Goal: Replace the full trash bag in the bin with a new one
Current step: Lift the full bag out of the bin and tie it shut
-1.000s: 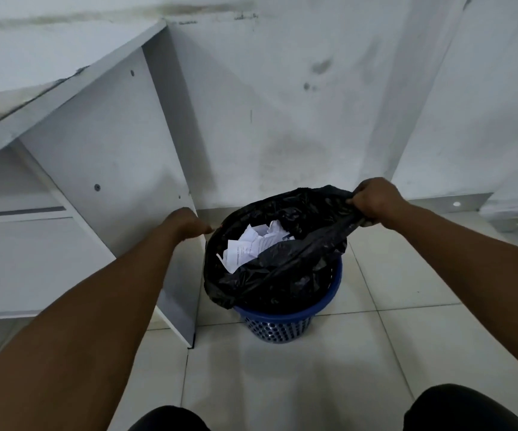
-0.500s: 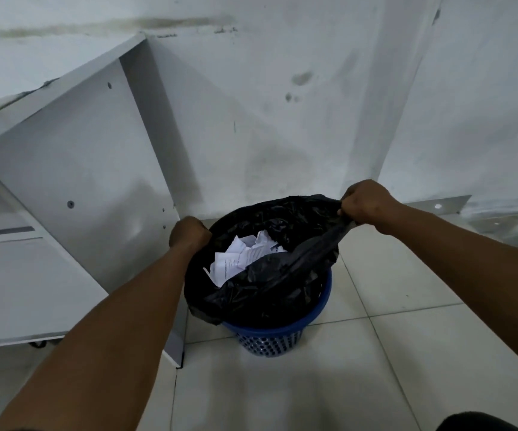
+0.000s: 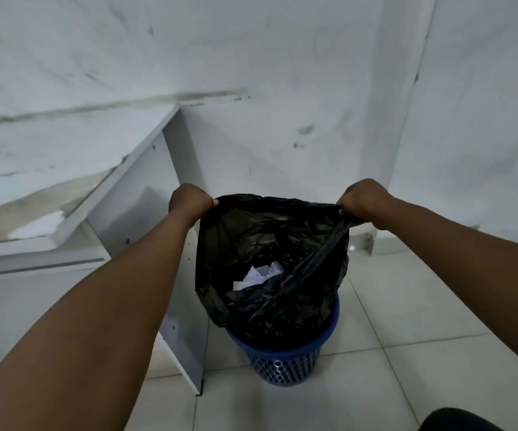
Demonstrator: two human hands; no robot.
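Note:
A black trash bag [image 3: 282, 309] rises out of a blue perforated bin [image 3: 285, 365] on the tiled floor. The bag's mouth is stretched wide, and white crumpled paper [image 3: 259, 275] lies deep inside. My left hand [image 3: 189, 200] grips the bag's rim on the left side. My right hand [image 3: 365, 200] grips the rim on the right, where the plastic bunches into a taut strip. Both fists are well above the bin. The bag's bottom is hidden inside the bin.
A white desk side panel [image 3: 145, 231] stands directly left of the bin, nearly touching it. A stained white wall [image 3: 282, 88] is behind. Pale floor tiles [image 3: 406, 306] extend to the right. A dark knee [image 3: 459, 421] shows at the bottom right.
Both hands have risen with the bag's rim, pulling the bag up out of the bin and stretching its mouth wider. The paper now sits lower inside the bag. The view tilted upward.

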